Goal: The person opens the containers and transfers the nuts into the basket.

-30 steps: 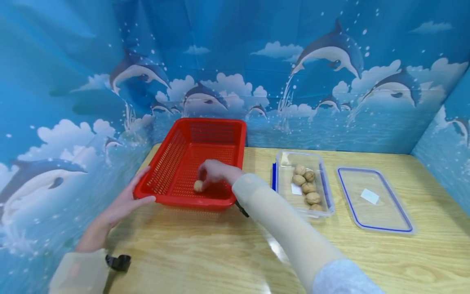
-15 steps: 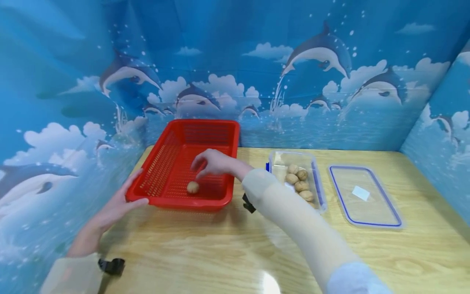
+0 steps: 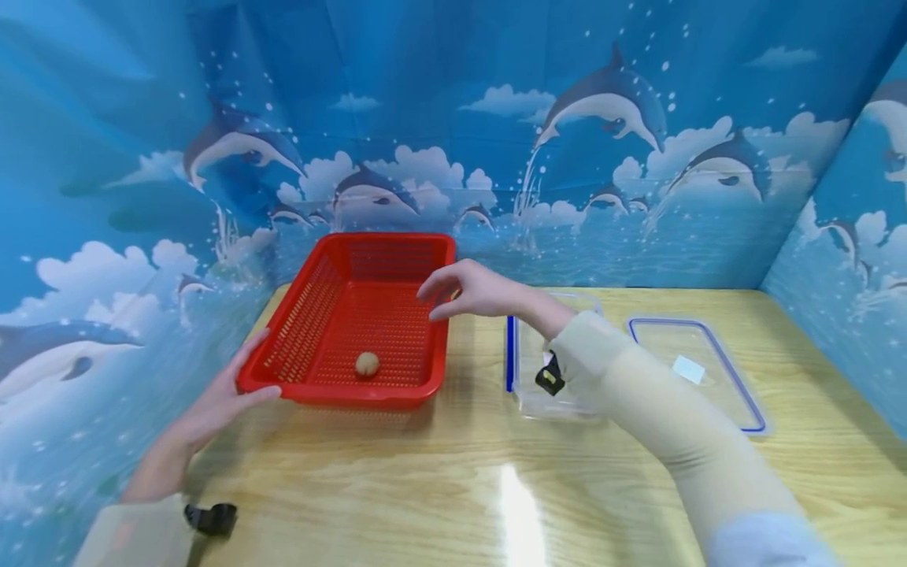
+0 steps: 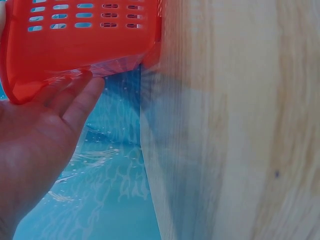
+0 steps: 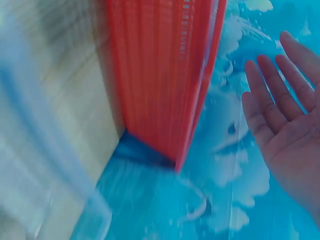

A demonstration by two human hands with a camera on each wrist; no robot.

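A single walnut (image 3: 367, 364) lies on the floor of the red plastic basket (image 3: 383, 394), near its front side. My left hand (image 3: 223, 402) holds the basket's near left corner, thumb at the front rim and fingers along the outer wall. From the left wrist, the fingers (image 4: 82, 102) appear nearly straight below the rim. Over the basket's right rim in the head view, my right hand (image 3: 478, 291) hangs in the air with its fingers loosely spread. The right wrist view shows that palm (image 5: 295, 135) holding nothing.
Right of the basket stands a clear plastic container (image 3: 527, 402) with a blue clip, partly covered by my right forearm, its walnuts hidden. Its blue-edged lid (image 3: 716, 394) lies farther right on the wooden table (image 3: 397, 488). A dolphin-print curtain (image 3: 453, 118) rises behind.
My right hand has let go of the walnut in the basket, then risen and moved right toward the container. My left hand keeps its place on the corner. The head view has shifted slightly.
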